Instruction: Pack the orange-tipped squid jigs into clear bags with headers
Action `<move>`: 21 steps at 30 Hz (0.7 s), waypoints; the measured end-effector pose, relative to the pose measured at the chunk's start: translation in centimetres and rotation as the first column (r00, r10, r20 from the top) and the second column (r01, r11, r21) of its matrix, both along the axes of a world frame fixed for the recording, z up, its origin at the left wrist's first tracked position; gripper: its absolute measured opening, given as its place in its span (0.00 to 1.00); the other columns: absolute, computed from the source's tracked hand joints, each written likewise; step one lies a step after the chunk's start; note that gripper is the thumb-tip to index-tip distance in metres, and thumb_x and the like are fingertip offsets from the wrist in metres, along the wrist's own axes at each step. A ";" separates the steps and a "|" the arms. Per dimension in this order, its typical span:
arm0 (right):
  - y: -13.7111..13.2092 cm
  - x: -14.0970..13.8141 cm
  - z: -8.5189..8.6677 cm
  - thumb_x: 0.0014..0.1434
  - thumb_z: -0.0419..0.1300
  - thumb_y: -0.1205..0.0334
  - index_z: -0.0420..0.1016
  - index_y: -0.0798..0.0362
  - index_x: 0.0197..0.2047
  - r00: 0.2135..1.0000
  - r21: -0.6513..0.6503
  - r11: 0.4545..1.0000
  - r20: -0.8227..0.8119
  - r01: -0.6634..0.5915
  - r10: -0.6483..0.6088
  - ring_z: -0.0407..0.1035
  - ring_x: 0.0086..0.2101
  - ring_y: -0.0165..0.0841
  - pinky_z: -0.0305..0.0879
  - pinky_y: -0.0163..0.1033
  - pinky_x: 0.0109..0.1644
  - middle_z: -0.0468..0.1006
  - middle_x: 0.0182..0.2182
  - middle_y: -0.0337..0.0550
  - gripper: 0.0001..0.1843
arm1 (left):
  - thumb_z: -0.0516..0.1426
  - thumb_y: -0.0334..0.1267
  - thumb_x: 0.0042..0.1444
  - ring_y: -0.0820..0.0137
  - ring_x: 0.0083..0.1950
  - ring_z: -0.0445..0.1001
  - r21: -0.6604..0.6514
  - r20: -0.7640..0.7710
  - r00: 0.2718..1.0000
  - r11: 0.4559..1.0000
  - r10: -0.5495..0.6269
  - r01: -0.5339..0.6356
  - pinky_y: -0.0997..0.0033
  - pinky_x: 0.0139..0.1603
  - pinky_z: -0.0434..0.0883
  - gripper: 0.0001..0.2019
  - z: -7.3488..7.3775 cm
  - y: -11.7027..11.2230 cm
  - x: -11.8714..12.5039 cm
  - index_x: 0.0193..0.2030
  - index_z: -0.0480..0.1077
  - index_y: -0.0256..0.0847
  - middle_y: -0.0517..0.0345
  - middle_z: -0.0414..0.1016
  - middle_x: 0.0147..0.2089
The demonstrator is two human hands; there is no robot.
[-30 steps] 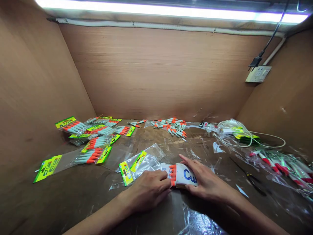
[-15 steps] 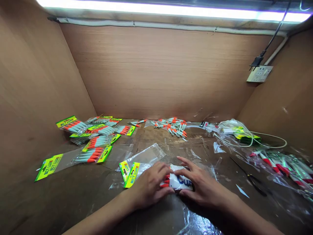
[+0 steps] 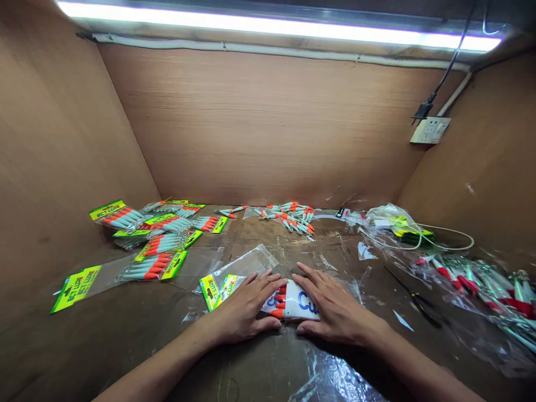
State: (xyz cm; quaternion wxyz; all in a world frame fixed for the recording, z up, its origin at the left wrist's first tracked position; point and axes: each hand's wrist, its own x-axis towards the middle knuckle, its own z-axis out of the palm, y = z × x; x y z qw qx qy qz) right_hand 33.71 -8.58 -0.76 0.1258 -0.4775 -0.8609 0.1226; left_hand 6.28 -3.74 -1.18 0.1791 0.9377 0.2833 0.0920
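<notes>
Between my hands lies a row of lures (image 3: 277, 310) with orange tips, partly wrapped in a white printed strip (image 3: 302, 301) with blue lettering. My left hand (image 3: 251, 307) rests on the left end of the strip, fingers stretched out and open. On the right end lies my right hand (image 3: 337, 304), open too, with its fingers spread and its thumb along the near edge. The lures' pale bodies are hidden under the strip and hands. Clear bags (image 3: 247, 265) with yellow-green BCT LURE headers (image 3: 209, 291) lie just beyond my left hand.
Packed lure bags (image 3: 163, 243) pile up at the left. Loose orange-and-pale lures (image 3: 293, 215) lie at the back wall. At the right are pliers (image 3: 419, 304), red-and-white lures (image 3: 473, 279), a white cord (image 3: 452, 245) and plastic scraps. A wall socket (image 3: 430, 130) is on the right.
My left fingers have straightened and moved off the lure tips a little. A lettered part of the strip now shows left of the tips. The view has shifted slightly.
</notes>
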 end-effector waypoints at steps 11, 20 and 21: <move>-0.3 -0.3 -0.1 0.52 0.69 0.44 0.62 0.49 0.65 0.988 -0.003 1.000 -0.154 0.026 -0.026 0.66 0.54 0.46 0.62 0.49 0.58 0.71 0.57 0.50 0.42 | 0.63 0.54 0.56 0.52 0.66 0.63 0.053 0.129 0.990 0.997 -0.059 0.053 0.48 0.68 0.58 0.41 0.4 0.2 0.3 0.72 0.50 0.51 0.49 0.65 0.67; -0.3 -1.0 -0.6 0.52 0.70 0.45 0.64 0.49 0.63 0.964 0.030 1.000 -0.267 0.005 0.003 0.65 0.53 0.44 0.63 0.49 0.58 0.71 0.55 0.50 0.40 | 0.64 0.59 0.52 0.51 0.63 0.65 0.006 0.217 0.976 0.999 -0.036 0.036 0.51 0.64 0.62 0.46 -0.3 0.5 0.4 0.72 0.50 0.51 0.46 0.65 0.65; -0.4 -1.2 -0.4 0.52 0.70 0.45 0.64 0.49 0.63 0.963 0.046 0.999 -0.269 -0.008 0.020 0.65 0.53 0.44 0.63 0.49 0.59 0.71 0.55 0.50 0.40 | 0.64 0.60 0.51 0.51 0.63 0.65 -0.006 0.213 0.977 1.000 -0.019 0.021 0.50 0.64 0.62 0.47 -0.3 0.5 0.6 0.73 0.49 0.50 0.45 0.64 0.65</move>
